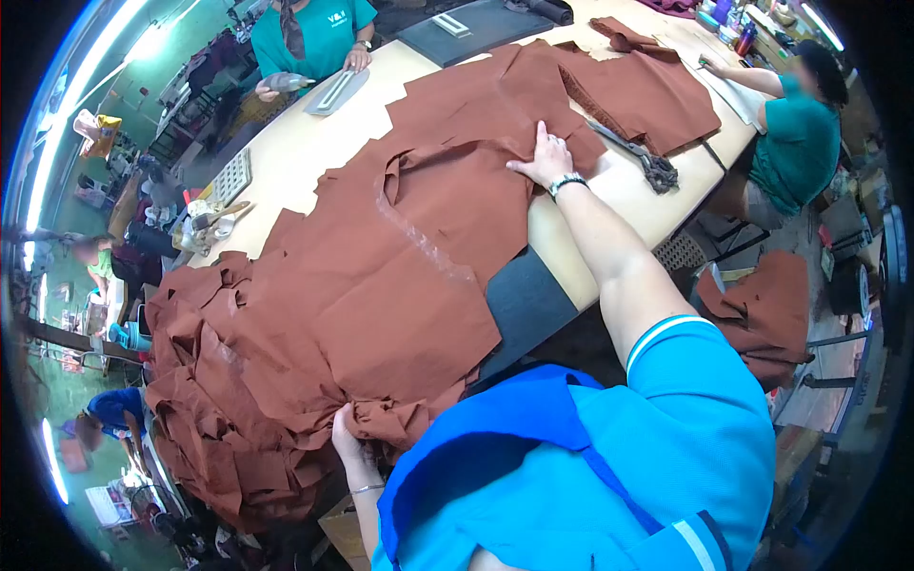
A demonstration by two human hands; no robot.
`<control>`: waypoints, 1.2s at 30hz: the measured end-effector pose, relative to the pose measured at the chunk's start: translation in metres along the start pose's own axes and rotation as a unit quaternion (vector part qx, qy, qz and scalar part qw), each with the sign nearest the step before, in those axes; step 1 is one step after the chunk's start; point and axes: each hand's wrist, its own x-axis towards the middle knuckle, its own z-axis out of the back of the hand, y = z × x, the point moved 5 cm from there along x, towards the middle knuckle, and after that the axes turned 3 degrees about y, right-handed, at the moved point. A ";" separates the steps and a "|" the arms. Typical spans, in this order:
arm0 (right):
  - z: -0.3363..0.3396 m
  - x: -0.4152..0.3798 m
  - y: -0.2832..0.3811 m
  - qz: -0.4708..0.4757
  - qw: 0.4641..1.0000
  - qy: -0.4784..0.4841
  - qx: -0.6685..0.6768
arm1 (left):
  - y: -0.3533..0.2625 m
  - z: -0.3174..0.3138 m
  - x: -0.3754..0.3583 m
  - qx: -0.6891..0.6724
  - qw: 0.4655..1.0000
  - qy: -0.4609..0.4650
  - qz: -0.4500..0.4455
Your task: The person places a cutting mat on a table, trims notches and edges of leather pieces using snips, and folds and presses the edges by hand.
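Observation:
A large reddish-brown sheet (pixel 381 285), cloth or thin leather, spreads in overlapping layers across the pale table. Its lower left part lies in a crumpled heap. My left hand (pixel 348 438) is closed on the bunched near edge, with its fingers partly hidden in the folds. Farther up, my right hand (pixel 547 159) lies on top of the sheet with fingers spread, a ring and a bracelet showing. A pale streak runs along the sheet between the hands. To the right of my right hand rest dark-handled scissors (pixel 619 138), their handles wrapped in dark material.
Dark boards (pixel 528 305) stick out under the sheet and lie at the far side (pixel 476 33). Brown pieces (pixel 762 314) hang at the right. Across the table stands a person (pixel 319 43); another person (pixel 800 133) works at the right. A perforated block (pixel 231 177) and a brush (pixel 219 215) lie leftward.

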 end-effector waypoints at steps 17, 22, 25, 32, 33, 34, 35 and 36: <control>0.043 -0.004 0.150 0.027 0.667 -0.044 0.743 | -0.001 -0.050 0.013 -0.068 0.993 0.070 0.070; 0.048 -0.014 0.115 -0.001 0.646 -0.041 0.763 | 0.000 -0.046 0.022 -0.032 0.996 0.065 0.057; 0.065 -0.027 0.101 -0.013 0.591 0.019 0.806 | 0.004 -0.042 0.029 -0.042 0.993 0.076 0.075; 0.081 -0.101 0.156 0.133 0.669 0.043 0.730 | 0.002 -0.055 0.027 -0.043 0.992 0.084 0.086; 0.088 -0.124 0.182 0.183 0.695 0.060 0.693 | 0.005 -0.055 0.030 -0.046 0.991 0.099 0.083; 0.091 -0.152 0.206 0.183 0.703 0.149 0.672 | -0.002 -0.070 0.021 -0.055 0.989 0.113 0.075; 0.091 -0.179 0.233 0.237 0.652 0.207 0.690 | -0.015 -0.095 0.005 -0.064 0.988 0.126 0.067; 0.087 -0.207 0.255 0.270 0.594 0.258 0.713 | -0.021 -0.109 -0.005 -0.073 0.986 0.140 0.058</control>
